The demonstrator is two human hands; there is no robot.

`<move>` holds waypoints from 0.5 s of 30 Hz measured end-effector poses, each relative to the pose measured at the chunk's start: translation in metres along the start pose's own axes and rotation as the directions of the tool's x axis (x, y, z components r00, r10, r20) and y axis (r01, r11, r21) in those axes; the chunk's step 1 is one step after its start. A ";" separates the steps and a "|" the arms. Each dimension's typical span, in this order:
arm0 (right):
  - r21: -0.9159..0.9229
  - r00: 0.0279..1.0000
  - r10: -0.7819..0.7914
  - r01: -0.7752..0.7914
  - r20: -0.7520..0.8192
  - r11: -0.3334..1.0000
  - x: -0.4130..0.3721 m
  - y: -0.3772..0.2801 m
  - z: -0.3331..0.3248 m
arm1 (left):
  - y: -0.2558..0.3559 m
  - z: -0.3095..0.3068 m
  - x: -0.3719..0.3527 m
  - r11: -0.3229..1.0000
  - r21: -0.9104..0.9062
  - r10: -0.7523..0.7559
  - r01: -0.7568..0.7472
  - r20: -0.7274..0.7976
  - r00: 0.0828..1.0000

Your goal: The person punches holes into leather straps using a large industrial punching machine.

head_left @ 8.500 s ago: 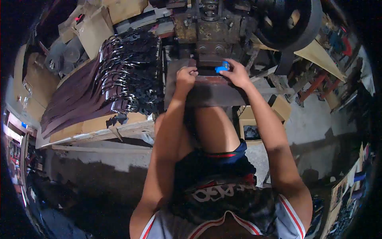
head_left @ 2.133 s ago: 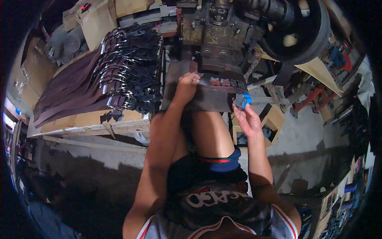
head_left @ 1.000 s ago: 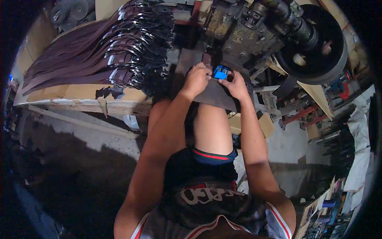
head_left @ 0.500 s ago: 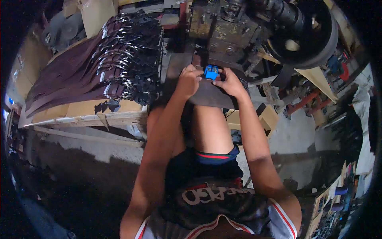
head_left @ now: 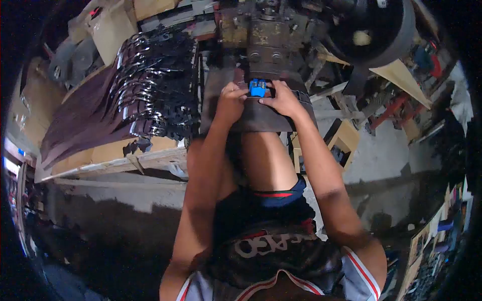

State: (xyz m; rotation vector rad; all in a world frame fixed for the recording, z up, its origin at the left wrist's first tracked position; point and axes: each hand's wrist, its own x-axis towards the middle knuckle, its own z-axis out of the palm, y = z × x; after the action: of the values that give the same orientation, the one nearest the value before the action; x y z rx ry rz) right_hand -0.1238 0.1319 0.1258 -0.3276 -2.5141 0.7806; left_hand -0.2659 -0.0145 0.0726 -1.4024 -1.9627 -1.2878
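Note:
A small blue block-like piece [head_left: 257, 88] with metallic parts on top sits at the front of the machine [head_left: 271, 42], between my two hands. My left hand [head_left: 232, 99] is just left of it, fingers curled at the edge of a dark sheet [head_left: 256, 118]; what its fingertips hold is too small to name. On the right, my right hand [head_left: 281, 98] has thumb and index finger apart beside the blue piece, over the same dark sheet. Whether the right fingertips touch the blue piece is unclear.
Dark brown strips with shiny metal parts [head_left: 145, 85] lie heaped on a bench [head_left: 120, 161] at the left. A large dark wheel [head_left: 369, 35] stands at upper right. An open cardboard box [head_left: 346, 140] is on the floor at right.
The view has shifted, so the machine, blue piece and hands appear slightly further left. Both hands remain around the blue piece.

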 end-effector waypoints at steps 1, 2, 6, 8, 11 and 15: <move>0.001 1.000 -0.002 0.002 -0.015 1.000 0.003 0.006 0.005 | 0.002 -0.001 0.001 1.000 0.023 0.008 -0.008 0.013 1.000; 0.004 0.999 0.002 -0.002 -0.035 1.000 0.002 0.013 0.008 | 0.004 -0.004 0.002 0.999 0.043 0.020 -0.022 0.032 0.999; 0.199 0.992 -0.007 0.033 -0.130 0.979 -0.010 0.013 0.006 | 0.004 -0.004 0.001 0.998 -0.066 -0.009 0.011 0.034 0.999; 0.180 0.975 -0.052 0.093 -0.217 0.979 -0.018 0.016 0.009 | 0.019 -0.011 0.003 0.997 0.021 -0.075 0.074 0.086 0.993; 0.130 0.937 -0.168 0.216 -0.305 0.968 -0.023 0.029 0.012 | 0.036 -0.018 0.007 0.984 0.117 -0.149 0.133 0.142 0.979; 0.086 0.896 -0.235 0.286 -0.377 0.954 -0.023 0.030 0.017 | 0.037 -0.020 0.008 0.977 0.113 -0.200 0.182 0.176 0.964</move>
State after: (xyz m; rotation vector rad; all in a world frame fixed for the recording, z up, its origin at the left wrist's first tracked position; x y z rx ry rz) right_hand -0.1107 0.1400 0.0875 -0.0715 -2.0868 0.7089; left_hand -0.2400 -0.0247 0.1044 -1.3567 -2.3030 -1.1590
